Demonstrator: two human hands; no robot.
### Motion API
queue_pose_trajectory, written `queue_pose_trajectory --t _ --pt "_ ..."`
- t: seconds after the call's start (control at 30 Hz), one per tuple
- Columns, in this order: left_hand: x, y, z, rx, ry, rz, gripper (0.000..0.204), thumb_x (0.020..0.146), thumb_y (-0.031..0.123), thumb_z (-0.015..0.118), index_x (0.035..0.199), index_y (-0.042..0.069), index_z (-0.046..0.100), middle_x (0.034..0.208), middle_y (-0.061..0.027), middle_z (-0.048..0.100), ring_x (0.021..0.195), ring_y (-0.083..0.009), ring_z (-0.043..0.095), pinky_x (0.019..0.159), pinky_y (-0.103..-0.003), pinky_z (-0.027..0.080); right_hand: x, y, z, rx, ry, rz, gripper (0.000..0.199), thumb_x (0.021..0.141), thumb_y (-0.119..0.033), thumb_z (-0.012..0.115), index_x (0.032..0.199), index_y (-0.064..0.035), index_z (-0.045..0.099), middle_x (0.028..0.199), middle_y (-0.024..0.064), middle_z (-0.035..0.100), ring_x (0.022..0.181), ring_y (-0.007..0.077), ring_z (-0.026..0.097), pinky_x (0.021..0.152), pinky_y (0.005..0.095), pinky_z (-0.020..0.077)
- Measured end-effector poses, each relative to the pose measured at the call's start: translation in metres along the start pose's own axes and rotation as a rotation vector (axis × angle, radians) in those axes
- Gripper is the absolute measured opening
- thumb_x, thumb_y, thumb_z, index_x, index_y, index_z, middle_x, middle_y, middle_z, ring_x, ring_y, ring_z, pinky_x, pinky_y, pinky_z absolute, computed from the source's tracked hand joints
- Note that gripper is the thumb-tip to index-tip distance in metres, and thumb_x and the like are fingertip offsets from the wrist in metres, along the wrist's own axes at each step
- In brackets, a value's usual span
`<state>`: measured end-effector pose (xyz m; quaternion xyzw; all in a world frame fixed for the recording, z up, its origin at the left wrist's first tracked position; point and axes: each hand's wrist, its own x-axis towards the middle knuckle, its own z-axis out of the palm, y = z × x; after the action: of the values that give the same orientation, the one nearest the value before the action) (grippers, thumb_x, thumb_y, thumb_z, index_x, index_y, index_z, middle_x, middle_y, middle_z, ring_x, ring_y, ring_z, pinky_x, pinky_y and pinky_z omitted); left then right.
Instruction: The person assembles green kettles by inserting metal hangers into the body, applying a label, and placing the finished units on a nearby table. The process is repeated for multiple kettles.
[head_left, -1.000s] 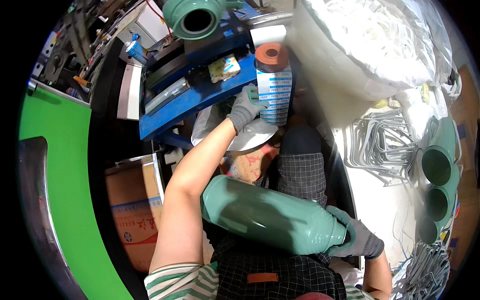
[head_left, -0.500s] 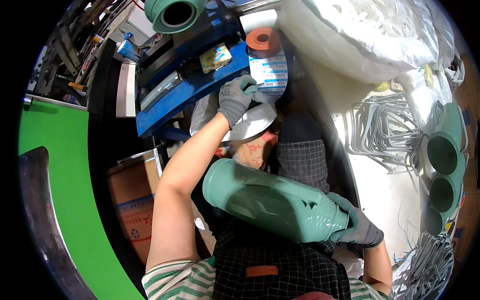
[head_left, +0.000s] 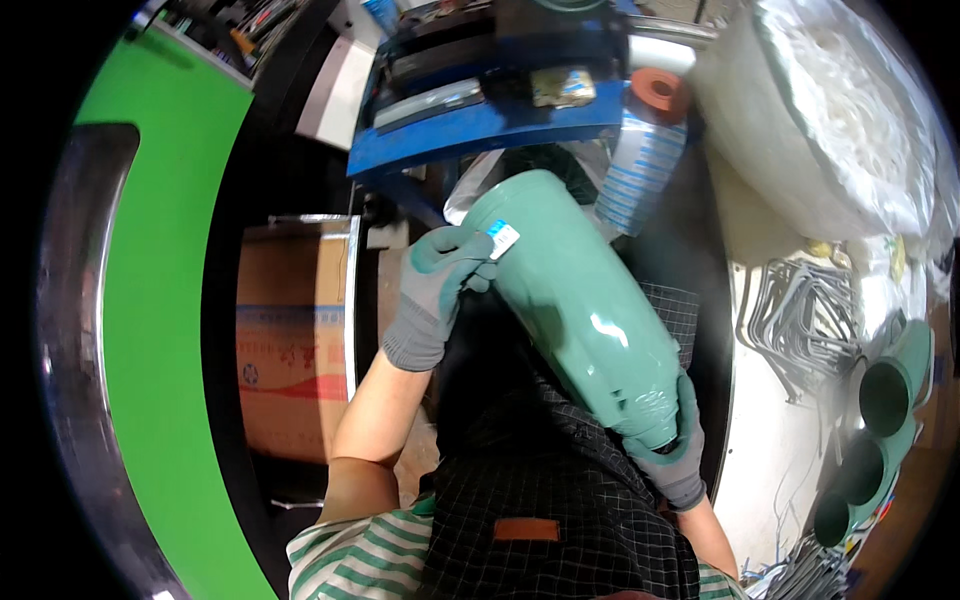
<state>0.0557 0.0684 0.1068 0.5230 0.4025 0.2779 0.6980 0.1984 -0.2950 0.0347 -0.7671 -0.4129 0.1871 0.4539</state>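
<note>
A green plastic cylinder [head_left: 580, 300] lies slanted across my lap, its wide end away from me and its narrower ridged end near my right. My right hand [head_left: 678, 455], in a grey-green glove, is wrapped round that narrow end. By the wide end, my gloved left hand [head_left: 435, 285] pinches a small white and blue sticker label [head_left: 504, 238] against or just over the cylinder's side; whether it is stuck on cannot be told. Beyond stands a blue metal bench [head_left: 490, 130] with a strip of printed labels [head_left: 642, 170] hanging at its right, beneath an orange roll [head_left: 660, 92].
A white sack [head_left: 745, 130] of white plastic pieces stands at the far right. Bent grey wire handles [head_left: 805, 320] lie on a white surface, beside several green cylinders [head_left: 885, 395]. At left are a cardboard box [head_left: 285, 390] and a green panel [head_left: 165, 330].
My left hand has come back from the label strip to the cylinder's wide end, with a label in its fingers. The cylinder has swung to point more away from me.
</note>
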Motion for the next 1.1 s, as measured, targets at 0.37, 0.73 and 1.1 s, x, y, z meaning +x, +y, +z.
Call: queue_pose_trajectory --t 0.37,0.73,1.1 --pt "-0.005 -0.011 -0.028 -0.014 -0.040 -0.117 0.019 0.095 0.020 0.073 0.096 0.001 0.071 0.078 -0.0034 0.069 0.066 -0.0082 0.062 0.061 -0.021 0.048 -0.005 -0.003 0.028 -0.070 0.018 -0.071 0.107 0.073 -0.021 0.095 0.160 -0.0066 0.034 0.152 0.0268 0.050 0.131 0.0422 0.060 0.105 0.0473 0.0541" --pt "0.020 -0.077 -0.058 0.482 0.078 0.484 0.057 0.092 0.026 0.082 0.137 0.001 0.057 0.123 -0.0113 0.068 0.110 -0.0215 0.065 0.096 -0.035 0.053 -0.003 0.002 -0.004 0.500 -0.182 0.240 0.132 0.063 -0.033 0.102 0.164 -0.0016 0.023 0.157 0.0216 0.046 0.141 0.0322 0.052 0.114 0.0454 0.0465" --pt "0.124 0.125 0.144 1.207 0.133 1.063 0.069 0.097 0.043 0.067 0.148 0.002 0.045 0.144 -0.0253 0.054 0.125 -0.0452 0.061 0.104 -0.049 0.051 0.002 -0.014 -0.043 0.686 0.115 0.270 0.140 0.068 -0.049 0.096 0.169 -0.0016 0.010 0.167 0.0169 0.033 0.150 0.0288 0.040 0.122 0.0441 0.0371"
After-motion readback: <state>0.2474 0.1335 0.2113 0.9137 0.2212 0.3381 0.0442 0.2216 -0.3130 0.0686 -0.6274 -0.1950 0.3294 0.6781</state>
